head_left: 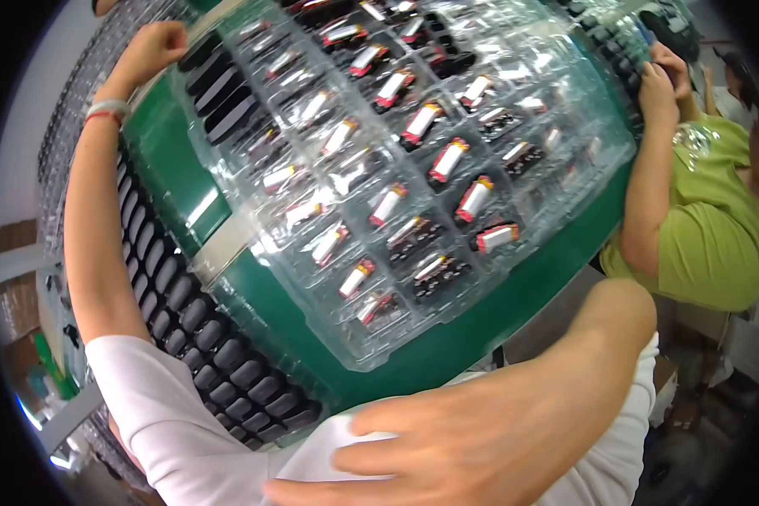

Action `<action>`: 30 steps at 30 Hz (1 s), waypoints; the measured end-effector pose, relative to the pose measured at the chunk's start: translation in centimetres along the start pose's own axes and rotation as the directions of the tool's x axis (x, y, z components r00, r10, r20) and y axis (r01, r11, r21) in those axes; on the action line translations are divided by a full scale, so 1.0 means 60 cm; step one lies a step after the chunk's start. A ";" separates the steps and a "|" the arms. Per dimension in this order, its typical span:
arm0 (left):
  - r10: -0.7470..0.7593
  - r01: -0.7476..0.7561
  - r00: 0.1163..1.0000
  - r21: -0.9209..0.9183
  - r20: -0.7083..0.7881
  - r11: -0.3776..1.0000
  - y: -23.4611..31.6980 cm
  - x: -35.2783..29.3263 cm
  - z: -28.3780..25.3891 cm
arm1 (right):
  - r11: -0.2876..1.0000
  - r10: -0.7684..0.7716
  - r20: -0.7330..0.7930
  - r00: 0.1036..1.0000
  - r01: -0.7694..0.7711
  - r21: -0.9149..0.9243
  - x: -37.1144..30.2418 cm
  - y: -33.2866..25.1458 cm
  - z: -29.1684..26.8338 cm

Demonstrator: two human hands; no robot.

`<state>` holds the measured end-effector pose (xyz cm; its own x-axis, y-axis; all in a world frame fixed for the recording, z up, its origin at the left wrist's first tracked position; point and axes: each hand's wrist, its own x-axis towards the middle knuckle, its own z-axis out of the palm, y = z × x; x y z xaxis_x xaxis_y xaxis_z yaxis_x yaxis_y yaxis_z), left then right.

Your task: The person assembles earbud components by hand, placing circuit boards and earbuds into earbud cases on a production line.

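The left hand, a white and a red band on its wrist, is at the far left corner of the clear tray, its fingers curled; whether they grip anything cannot be told. Beside it, in that same corner, lie at least four long black pieces. The right hand is before the white shirt, off the near edge of the desk, loosely spread and released, with nothing seen in it. The tray, one in number, sits on the smooth green desk, its near corner close to the desk's near edge. More than a dozen red-and-white packs lie in its compartments; glare prevents a full count. Along the desk's left edge are dozens of black ovals. Beyond the right edge, one person in a yellow-green shirt has two hands raised together. At least two brown boxes stand in the room at left.
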<state>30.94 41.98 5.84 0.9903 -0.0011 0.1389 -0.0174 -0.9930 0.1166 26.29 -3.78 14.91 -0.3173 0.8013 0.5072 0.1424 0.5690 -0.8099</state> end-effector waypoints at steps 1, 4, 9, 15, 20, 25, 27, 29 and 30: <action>-0.010 0.008 0.998 0.027 0.063 1.000 -0.011 0.000 -0.003 | 0.996 0.061 0.032 0.998 -0.063 0.066 -0.003 -0.004 -0.010; -0.021 0.017 0.994 0.037 0.103 0.999 -0.040 -0.013 -0.005 | 0.974 0.178 0.303 0.936 -0.124 -0.191 -0.018 -0.032 -0.020; -0.156 0.148 0.975 0.065 0.156 0.987 0.098 0.014 -0.060 | 0.832 0.256 -0.069 0.964 -0.256 -0.493 -0.072 -0.075 -0.033; -0.288 0.288 0.956 -0.001 0.063 0.958 0.016 -0.043 -0.054 | 0.508 0.283 -0.325 0.902 -0.428 -0.747 -0.123 0.067 0.003; -0.371 0.354 0.928 -0.338 0.014 0.872 0.049 -0.111 -0.072 | 0.399 0.301 -0.198 0.933 -0.312 -0.862 -0.110 0.121 0.003; -0.486 0.569 0.817 -0.564 0.309 0.599 0.240 -0.231 -0.123 | 0.490 0.284 -0.234 0.930 -0.350 -0.798 -0.125 0.127 -0.001; -0.494 0.619 0.774 -0.638 0.397 0.458 0.306 -0.289 -0.127 | 0.625 0.241 -0.427 0.871 -0.476 -0.618 -0.131 0.122 -0.004; -0.474 0.670 0.719 -0.687 0.508 0.280 0.368 -0.340 -0.134 | 0.762 0.396 -0.591 0.702 -0.611 -0.215 -0.130 0.093 0.005; -0.443 0.696 0.688 -0.696 0.576 0.176 0.397 -0.363 -0.137 | 0.761 0.589 -0.644 0.488 -0.604 0.238 -0.135 0.079 0.012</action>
<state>7.83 19.34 13.69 0.7680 0.3709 -0.5221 0.5902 -0.0931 0.8019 28.86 -7.70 6.78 0.5324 0.8456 -0.0399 0.0767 -0.0951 -0.9925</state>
